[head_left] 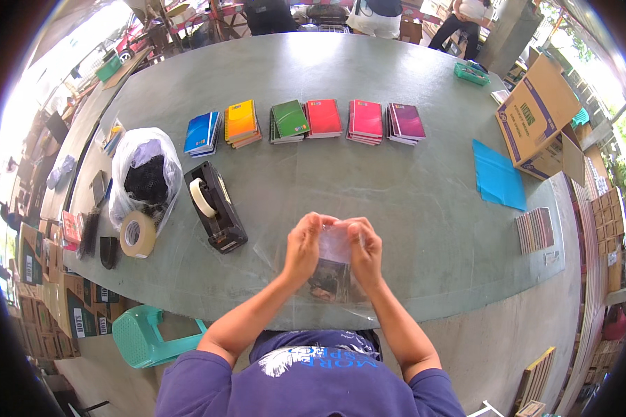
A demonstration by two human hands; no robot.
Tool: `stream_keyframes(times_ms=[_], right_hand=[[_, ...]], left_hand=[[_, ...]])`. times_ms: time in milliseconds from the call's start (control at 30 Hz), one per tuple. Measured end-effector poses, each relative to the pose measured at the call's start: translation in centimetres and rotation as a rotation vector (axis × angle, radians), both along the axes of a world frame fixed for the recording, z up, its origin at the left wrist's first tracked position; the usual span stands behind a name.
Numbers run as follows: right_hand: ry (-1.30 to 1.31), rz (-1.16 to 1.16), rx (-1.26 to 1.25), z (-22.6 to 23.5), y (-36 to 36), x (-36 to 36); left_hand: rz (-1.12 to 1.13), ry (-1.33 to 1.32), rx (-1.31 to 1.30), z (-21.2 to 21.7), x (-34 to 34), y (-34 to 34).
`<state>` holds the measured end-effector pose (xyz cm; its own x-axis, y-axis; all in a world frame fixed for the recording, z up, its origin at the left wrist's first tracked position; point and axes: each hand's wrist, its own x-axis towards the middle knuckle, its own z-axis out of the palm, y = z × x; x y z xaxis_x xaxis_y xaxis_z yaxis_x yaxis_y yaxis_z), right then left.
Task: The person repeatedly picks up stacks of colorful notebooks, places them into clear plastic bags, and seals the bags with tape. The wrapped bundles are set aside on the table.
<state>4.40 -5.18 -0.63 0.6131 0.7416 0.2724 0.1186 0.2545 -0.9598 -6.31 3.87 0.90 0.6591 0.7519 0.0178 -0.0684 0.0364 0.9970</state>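
Both hands hold the top of a clear plastic bag (334,244) in front of my body, near the table's front edge. My left hand (303,244) pinches one side of it, and my right hand (366,247) grips the other, with the fingertips close together. The bag hangs down between my wrists; dark shapes show through its lower part, too unclear to name. Beyond my hands lies a row of spiral notebook stacks: blue (202,133), yellow (241,121), green (289,119), red (323,117), pink (365,119) and purple (406,122).
Left of my hands stand a black tape dispenser (219,212), a tape roll (125,240) and a white plastic bag (122,167) with black contents. Rightward are a blue sheet (499,175), stacked booklets (534,231) and a cardboard box (535,115). A green stool (135,340) stands below.
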Motion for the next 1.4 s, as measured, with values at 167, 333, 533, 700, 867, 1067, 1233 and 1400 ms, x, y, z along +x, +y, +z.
stream_keyframes(times_ms=[167,333,533,700,867,1067,1233,1400], right_hand=[[-0.084,-0.001,0.156,4.5,-4.0,3.4],[-0.091,-0.105,-0.061,-4.8,-6.7,-1.1],[-0.622,-0.259,-0.184,-4.2,-5.6,-2.3],[-1.111,-0.156,-0.121,-1.0,-5.3,0.5],[-1.178,-0.028,-0.114,0.3,-3.9,0.7],[-1.249,-0.035,-0.053,0.1,-4.1,1.1],[-1.161,-0.311,-0.027,-2.6,-5.6,1.1],[-1.153,-0.136,-0.084,-1.9,-5.1,1.4]], left_hand=[[0.031,-0.140,0.865,7.8,-3.8,3.2],[-0.356,0.174,1.388,6.8,-3.8,1.4],[-0.527,0.476,1.528,7.8,-2.0,1.5],[-0.573,0.358,1.704,7.7,-6.8,-0.9],[-0.623,0.192,1.835,7.8,-6.6,1.7],[-0.609,0.310,1.773,9.8,-2.0,7.1],[-0.330,0.147,1.326,10.6,0.2,6.8],[-0.662,0.404,1.353,9.5,2.0,7.5]])
